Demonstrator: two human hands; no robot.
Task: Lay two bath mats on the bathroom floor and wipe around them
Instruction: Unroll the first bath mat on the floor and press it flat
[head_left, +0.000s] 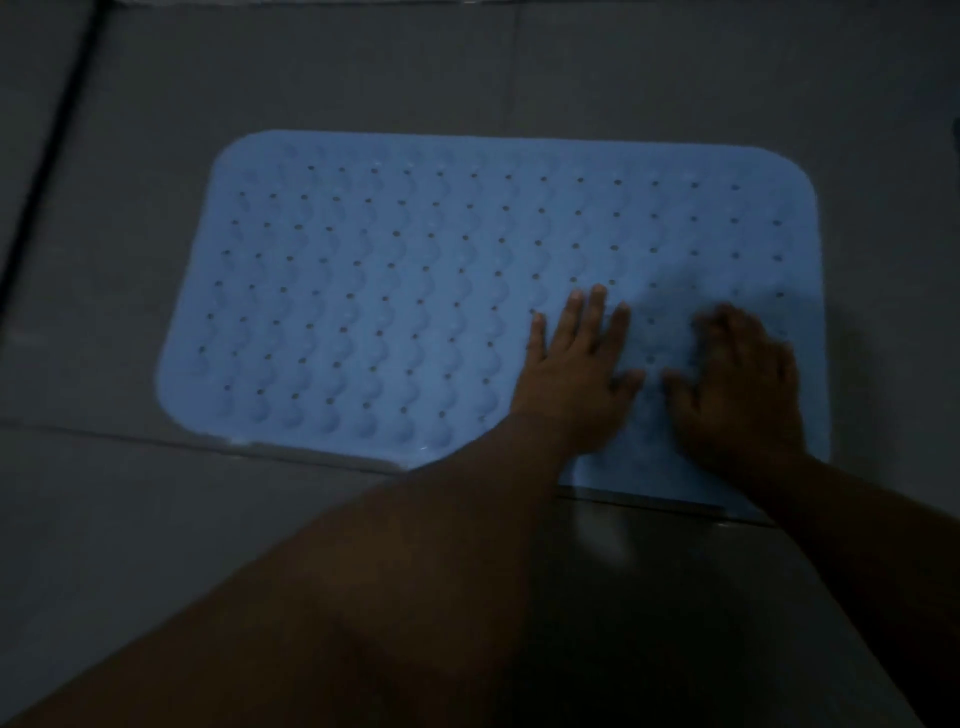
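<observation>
A light blue bath mat (395, 291) with rounded corners, wavy ridges and rows of small holes lies flat on the dark grey tiled floor (104, 519). My left hand (576, 364) rests palm down on the mat's near right part, fingers spread. My right hand (737, 379) is flat on the mat just beside it, near the right end, and looks blurred. Neither hand holds anything. Only one mat is in view.
The room is dim. A dark grout line or gap (47, 171) runs diagonally at the far left. Tile joints cross the floor along the mat's near edge (311, 457). Bare floor surrounds the mat on all sides.
</observation>
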